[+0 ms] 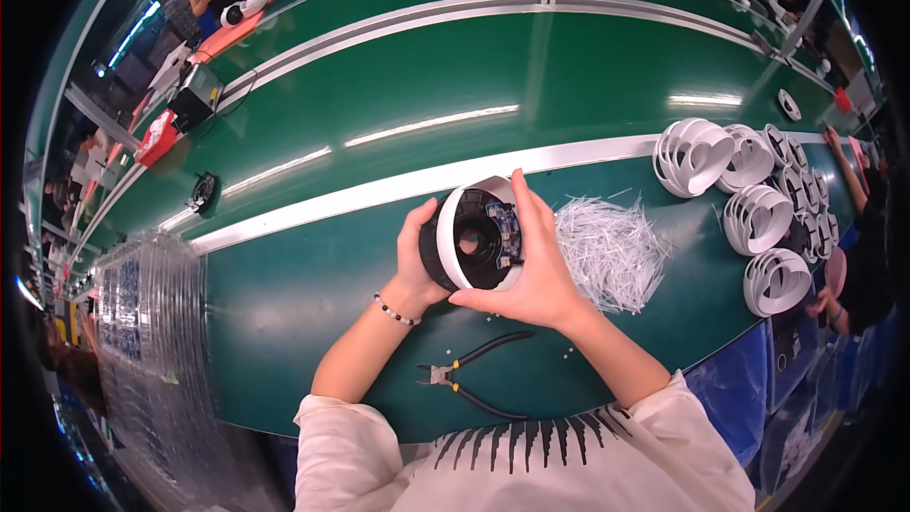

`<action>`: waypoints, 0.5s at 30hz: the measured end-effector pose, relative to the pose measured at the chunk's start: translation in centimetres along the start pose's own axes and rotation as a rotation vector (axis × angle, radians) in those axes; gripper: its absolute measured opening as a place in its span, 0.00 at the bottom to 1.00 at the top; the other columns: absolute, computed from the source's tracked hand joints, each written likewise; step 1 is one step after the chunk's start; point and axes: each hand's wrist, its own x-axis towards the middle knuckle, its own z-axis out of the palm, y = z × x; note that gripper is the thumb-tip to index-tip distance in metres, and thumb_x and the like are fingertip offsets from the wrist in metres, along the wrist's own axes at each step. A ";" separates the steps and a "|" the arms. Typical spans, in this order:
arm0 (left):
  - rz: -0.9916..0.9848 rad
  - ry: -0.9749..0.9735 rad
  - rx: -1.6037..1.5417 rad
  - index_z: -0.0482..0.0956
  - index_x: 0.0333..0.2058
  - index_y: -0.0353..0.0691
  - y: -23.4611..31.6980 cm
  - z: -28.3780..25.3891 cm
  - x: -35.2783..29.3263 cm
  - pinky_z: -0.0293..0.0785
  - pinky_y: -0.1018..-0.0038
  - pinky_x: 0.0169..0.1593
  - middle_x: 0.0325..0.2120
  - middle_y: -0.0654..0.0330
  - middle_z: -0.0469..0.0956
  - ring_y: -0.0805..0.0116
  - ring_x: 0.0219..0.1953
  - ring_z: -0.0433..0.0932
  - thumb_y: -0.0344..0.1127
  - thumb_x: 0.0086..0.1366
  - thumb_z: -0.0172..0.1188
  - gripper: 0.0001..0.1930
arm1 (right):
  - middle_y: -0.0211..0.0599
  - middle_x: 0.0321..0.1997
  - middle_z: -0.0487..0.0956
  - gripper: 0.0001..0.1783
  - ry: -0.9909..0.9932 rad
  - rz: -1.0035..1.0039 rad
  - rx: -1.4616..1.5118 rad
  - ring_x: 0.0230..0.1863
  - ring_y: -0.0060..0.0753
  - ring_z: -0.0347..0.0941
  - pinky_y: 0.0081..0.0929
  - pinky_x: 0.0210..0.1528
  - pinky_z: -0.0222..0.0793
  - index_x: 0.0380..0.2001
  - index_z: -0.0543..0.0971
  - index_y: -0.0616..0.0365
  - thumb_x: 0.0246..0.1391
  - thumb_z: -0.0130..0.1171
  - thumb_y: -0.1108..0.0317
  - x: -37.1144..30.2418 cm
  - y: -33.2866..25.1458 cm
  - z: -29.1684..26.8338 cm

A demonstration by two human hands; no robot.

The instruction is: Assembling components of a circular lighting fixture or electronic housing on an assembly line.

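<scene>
Both my hands hold up a round housing [447, 239] above the green worktop. It has a black body, a white outer ring and a small blue circuit board [504, 228] inside, and its open side is tilted toward the right. My left hand [413, 251] wraps the black body from the left, with some fingers hidden behind it. On the other side, my right hand [545, 270] grips the white ring, thumb at the lower edge and fingers at the top. Below them lie diagonal cutting pliers [439, 375] with black-and-yellow handles, jaws pointing left.
Right of my hands is a heap of thin white plastic strips [614, 256]. Beyond it stand stacks of white rings [758, 218] and black-and-white round parts [806, 180]. Clear trays [156, 332] are stacked left. A black round part [203, 192] lies on the green belt [398, 76]. Co-workers sit nearby.
</scene>
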 end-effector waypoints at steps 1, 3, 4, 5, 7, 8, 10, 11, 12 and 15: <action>0.016 0.032 0.035 0.67 0.45 0.36 0.0 -0.4 0.1 0.70 0.64 0.45 0.39 0.52 0.72 0.60 0.39 0.73 0.52 0.57 0.39 0.27 | 0.54 0.56 0.53 0.66 -0.003 -0.021 0.004 0.58 0.49 0.49 0.39 0.58 0.48 0.59 0.42 0.65 0.20 0.73 0.55 0.2 -0.3 -0.3; 0.014 -0.021 0.085 0.66 0.47 0.37 0.4 -0.9 0.3 0.69 0.64 0.46 0.41 0.52 0.71 0.60 0.41 0.72 0.54 0.57 0.39 0.28 | 0.53 0.55 0.53 0.67 -0.016 -0.022 0.055 0.58 0.49 0.50 0.39 0.58 0.49 0.59 0.41 0.65 0.19 0.74 0.54 0.3 -0.2 -0.5; 0.012 -0.021 0.083 0.66 0.47 0.37 0.2 -0.7 0.3 0.69 0.64 0.46 0.41 0.52 0.71 0.60 0.41 0.72 0.54 0.57 0.39 0.28 | 0.53 0.55 0.53 0.67 -0.017 -0.020 0.054 0.58 0.49 0.50 0.39 0.58 0.49 0.59 0.41 0.65 0.19 0.74 0.54 0.3 0.0 -0.5; -0.006 -0.026 0.049 0.65 0.48 0.37 0.0 -0.4 0.2 0.69 0.64 0.47 0.42 0.52 0.70 0.60 0.43 0.71 0.55 0.58 0.38 0.29 | 0.56 0.56 0.52 0.68 -0.017 -0.014 0.048 0.58 0.51 0.48 0.41 0.57 0.50 0.58 0.40 0.66 0.18 0.74 0.53 0.3 0.1 -0.5; -0.047 -0.102 -0.021 0.61 0.52 0.37 -0.3 -0.2 0.1 0.67 0.63 0.49 0.45 0.52 0.68 0.60 0.46 0.69 0.58 0.59 0.36 0.32 | 0.59 0.56 0.51 0.69 -0.021 -0.009 0.046 0.58 0.54 0.46 0.43 0.57 0.50 0.58 0.39 0.67 0.17 0.73 0.52 0.3 0.2 -0.4; -0.047 -0.100 -0.022 0.61 0.52 0.37 -0.3 -0.2 0.2 0.67 0.63 0.49 0.45 0.52 0.68 0.60 0.46 0.69 0.58 0.59 0.36 0.32 | 0.56 0.56 0.52 0.68 0.009 -0.040 0.001 0.58 0.51 0.48 0.41 0.57 0.50 0.59 0.41 0.65 0.18 0.74 0.53 0.3 0.1 -0.5; -0.075 -0.117 -0.014 0.58 0.53 0.37 -0.3 -0.3 0.2 0.66 0.63 0.50 0.46 0.51 0.66 0.59 0.46 0.68 0.57 0.59 0.36 0.32 | 0.53 0.55 0.54 0.67 0.033 -0.070 -0.037 0.58 0.48 0.50 0.38 0.57 0.51 0.59 0.42 0.64 0.19 0.74 0.54 0.4 -0.1 -0.5; -0.074 -0.112 -0.015 0.58 0.53 0.37 -0.3 -0.3 0.1 0.66 0.63 0.50 0.46 0.51 0.66 0.59 0.46 0.68 0.57 0.59 0.36 0.32 | 0.52 0.55 0.54 0.67 0.036 -0.074 -0.019 0.58 0.48 0.50 0.38 0.57 0.51 0.59 0.42 0.64 0.19 0.74 0.55 0.5 -0.3 -0.6; -0.044 -0.135 0.000 0.58 0.53 0.36 -0.3 -0.1 0.1 0.66 0.62 0.50 0.46 0.51 0.66 0.58 0.47 0.68 0.57 0.59 0.36 0.32 | 0.52 0.55 0.54 0.67 0.042 -0.078 -0.006 0.58 0.47 0.50 0.38 0.57 0.51 0.59 0.42 0.63 0.19 0.74 0.55 0.7 -0.3 -0.7; -0.006 -0.130 0.001 0.57 0.53 0.36 -0.3 -0.3 0.2 0.66 0.61 0.51 0.47 0.50 0.65 0.56 0.47 0.68 0.56 0.59 0.37 0.32 | 0.51 0.56 0.53 0.67 0.020 -0.006 0.116 0.58 0.47 0.50 0.38 0.57 0.51 0.59 0.43 0.65 0.18 0.74 0.55 0.6 0.4 -1.3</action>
